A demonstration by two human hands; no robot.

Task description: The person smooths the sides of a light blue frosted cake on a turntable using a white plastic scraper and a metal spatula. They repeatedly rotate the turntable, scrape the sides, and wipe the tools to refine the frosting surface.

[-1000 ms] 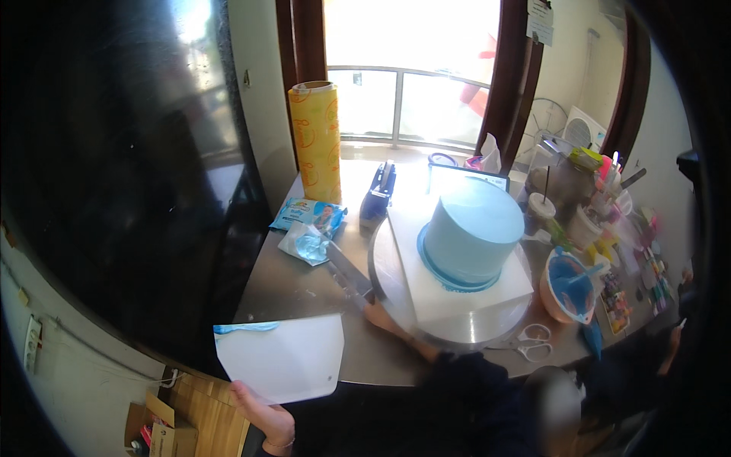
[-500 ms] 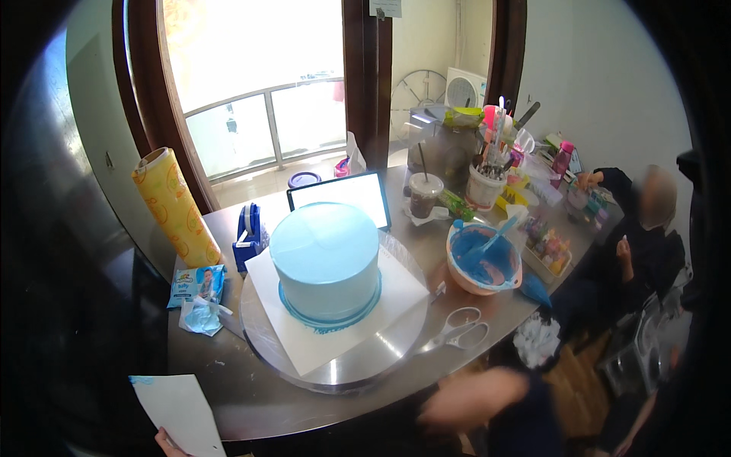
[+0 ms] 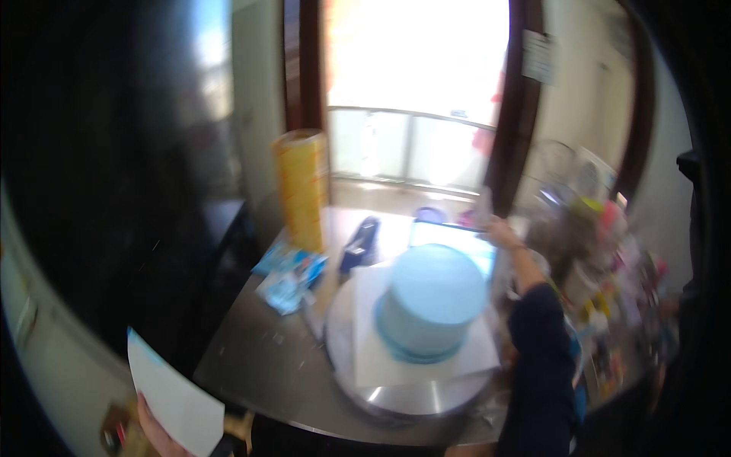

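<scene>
A smooth, light-blue frosted round cake (image 3: 434, 305) stands on a white square board (image 3: 373, 365) atop a silver turntable (image 3: 426, 400). Low at the left, my left hand (image 3: 156, 430) grips a flat white rectangular sheet (image 3: 175, 388) with blue icing along its upper edge. My right arm stretches past the cake's right side. Beyond the tablet (image 3: 457, 236), my right hand (image 3: 502, 232) has its fingers closed at a white tissue (image 3: 484, 206) that stands up from a pink pack. Motion blurs the fingertips.
A yellow-patterned roll (image 3: 302, 194) stands at the table's back left, beside a blue tape dispenser (image 3: 359, 245) and a blue wipes pack with a crumpled light-blue wipe (image 3: 283, 289). Blurred tools and containers crowd the right. My right arm mostly covers the mixing bowl.
My right hand has gone from the table's front edge to the tissue at the back. The view has swung left, shifting the cake rightward. My left hand still holds the white sheet.
</scene>
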